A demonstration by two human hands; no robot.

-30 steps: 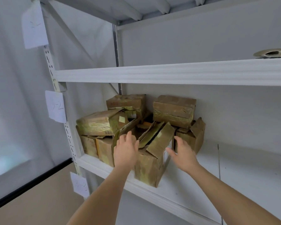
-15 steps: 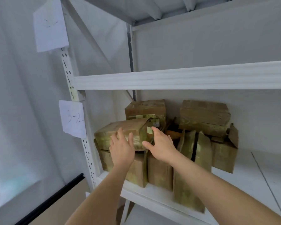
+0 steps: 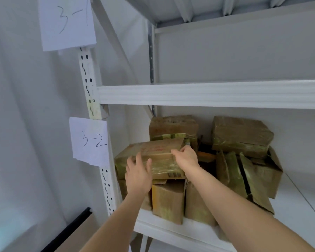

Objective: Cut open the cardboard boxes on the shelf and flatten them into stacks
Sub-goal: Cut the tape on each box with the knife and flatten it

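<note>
Both bare arms reach up from below toward the lower shelf (image 3: 171, 231). The left hand (image 3: 138, 176) lies against the front face of the top box (image 3: 158, 157), fingers spread and fairly straight, pressing rather than gripping. The right hand (image 3: 186, 157) is at that box's upper right corner — its fingers curl over the edge and pinch it. This box, wrapped in shiny tape, sits on top of two upright boxes (image 3: 168, 200) at the front left of the shelf. To the right stands an opened box (image 3: 244, 180) with its flaps sticking up. Further back are two more closed boxes — one (image 3: 173, 127) against the rear wall, another (image 3: 241, 135) perched higher on the right. On the post (image 3: 88, 79) hang paper labels, "3-2" (image 3: 89, 140) and above it "3-1" (image 3: 66, 22).
</note>
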